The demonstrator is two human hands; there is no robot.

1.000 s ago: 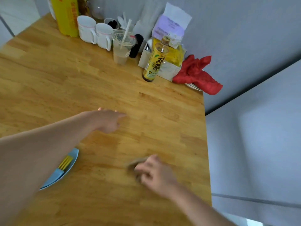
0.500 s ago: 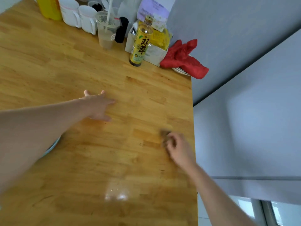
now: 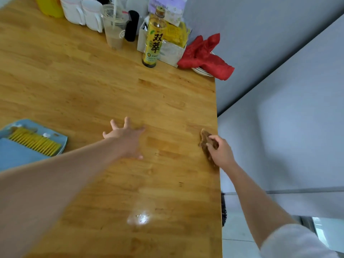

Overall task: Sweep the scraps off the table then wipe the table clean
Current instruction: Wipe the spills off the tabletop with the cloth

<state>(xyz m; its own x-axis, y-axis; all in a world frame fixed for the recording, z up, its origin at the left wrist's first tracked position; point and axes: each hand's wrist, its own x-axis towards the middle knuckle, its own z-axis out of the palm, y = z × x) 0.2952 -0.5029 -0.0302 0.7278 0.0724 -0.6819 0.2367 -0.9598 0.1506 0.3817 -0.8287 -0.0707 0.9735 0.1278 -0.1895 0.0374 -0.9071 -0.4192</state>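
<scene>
Head view: right hand (image 3: 221, 152) grips a crumpled brown cloth (image 3: 205, 141) at the wooden tabletop's (image 3: 93, 86) right edge; left hand (image 3: 125, 137) rests open, fingers spread, mid-frame.

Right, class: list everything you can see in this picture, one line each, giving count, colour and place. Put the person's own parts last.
table: one, wooden, fills the view
mugs: two, white, far edge
yellow container: one, far left corner
plastic cup: one, clear, with straw, beside the mugs
black object: one, behind the cup
bottle: one, yellow label, upright by a white box
red cloth: one, far right corner, on plates
dustpan: one, blue, yellow comb, left edge
brown rag: one, right edge
left hand: spread, on the table
right hand: grips the rag
</scene>
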